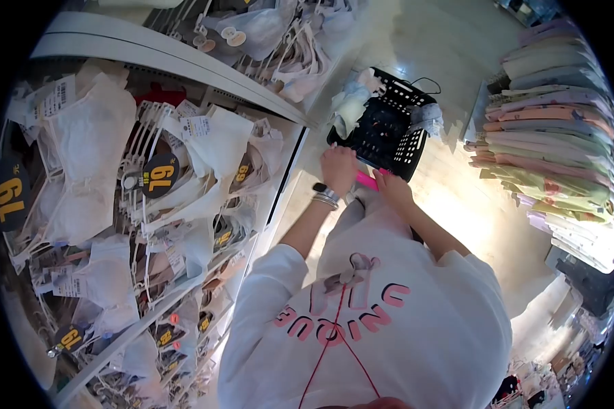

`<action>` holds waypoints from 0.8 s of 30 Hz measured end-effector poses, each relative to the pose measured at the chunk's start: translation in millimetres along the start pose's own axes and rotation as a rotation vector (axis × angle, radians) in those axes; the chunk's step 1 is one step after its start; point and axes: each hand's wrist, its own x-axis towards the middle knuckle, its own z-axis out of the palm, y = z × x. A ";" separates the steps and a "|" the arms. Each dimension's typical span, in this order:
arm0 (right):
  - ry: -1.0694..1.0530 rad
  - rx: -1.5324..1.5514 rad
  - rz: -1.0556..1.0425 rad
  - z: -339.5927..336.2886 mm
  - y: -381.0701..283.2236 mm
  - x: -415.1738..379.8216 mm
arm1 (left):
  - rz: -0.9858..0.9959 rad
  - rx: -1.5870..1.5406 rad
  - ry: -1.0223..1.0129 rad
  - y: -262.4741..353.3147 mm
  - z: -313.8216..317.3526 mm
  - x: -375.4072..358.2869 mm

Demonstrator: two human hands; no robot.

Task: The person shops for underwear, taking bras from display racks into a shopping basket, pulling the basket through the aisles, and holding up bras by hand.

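A black perforated basket (408, 146) is in front of me at the upper middle, with a pink bar (367, 180) along its near side. My left hand (339, 168), below a dark watch and bracelets, is closed at the bar's left end by the basket's near left corner. Around the bar's right end the fingers of my right hand (393, 189) are closed. Pale garments (351, 105) hang over the basket's left rim, and a grey-blue garment (426, 119) lies over its right rim.
White bras (92, 146) on hangers fill the rack at the left, with black and yellow price tags (160, 175). A white shelf edge (164, 58) crosses above them. Folded or hanging pastel clothes (552, 129) are stacked at the right. Pale floor (464, 204) lies between.
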 end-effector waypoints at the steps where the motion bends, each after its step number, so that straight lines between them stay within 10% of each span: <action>1: 0.066 0.028 -0.100 9.0 12.6 -5.6 | -0.030 0.080 0.151 15.6 -1.7 -2.0; 8: 0.470 -0.017 -0.065 29.5 7.0 1.4 | -0.080 -0.026 0.263 7.0 5.6 2.6; 24: 0.466 0.010 -0.223 -9.9 24.7 45.5 | -0.216 -0.021 0.105 21.5 14.8 60.5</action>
